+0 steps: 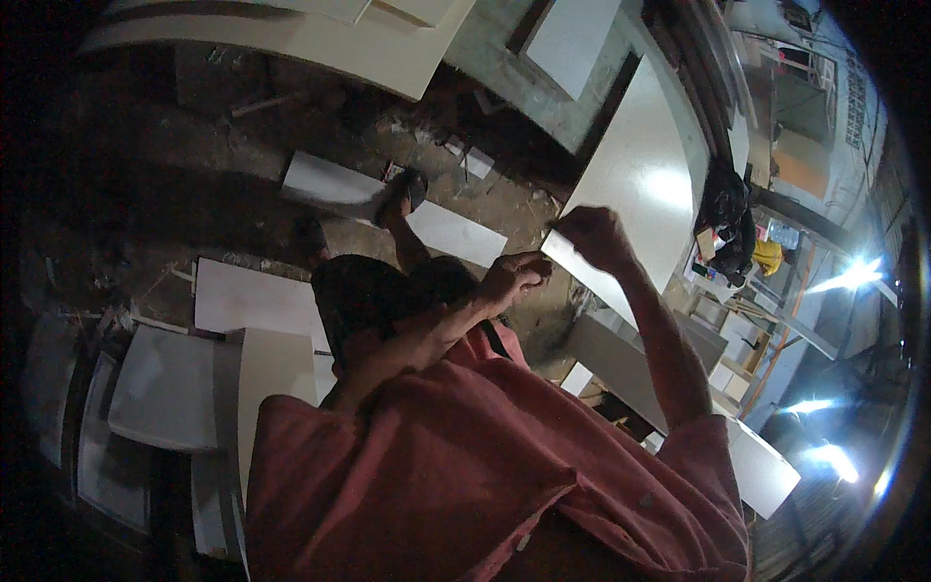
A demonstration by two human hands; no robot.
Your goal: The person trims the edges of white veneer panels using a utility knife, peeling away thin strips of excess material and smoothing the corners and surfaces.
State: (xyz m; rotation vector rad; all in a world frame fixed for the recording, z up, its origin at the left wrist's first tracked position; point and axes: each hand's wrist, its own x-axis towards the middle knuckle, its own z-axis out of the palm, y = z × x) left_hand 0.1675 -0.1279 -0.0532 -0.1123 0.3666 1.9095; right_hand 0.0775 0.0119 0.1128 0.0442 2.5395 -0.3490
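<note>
My left hand (516, 279) is raised in front of my body, its fingers curled and pressed together. Whatever it may hold is too small or too dark to make out. To its right, my right hand (593, 236) is bent at the wrist, fingers drawn together and pointing down to the left. Any thing in those fingers is hidden in shadow. Behind the right hand, a large glossy white panel (640, 165) lies tilted, its pale near edge passing just beside both hands. Whether either hand touches it, I cannot tell.
A long white board (456, 233) lies on the littered floor by my foot. More pale panels (175, 383) stand at the left, and a cream panel (388, 48) crosses the top. At right are a grey box-like piece (621, 354), dark bags (727, 213) and bright lamps (853, 274).
</note>
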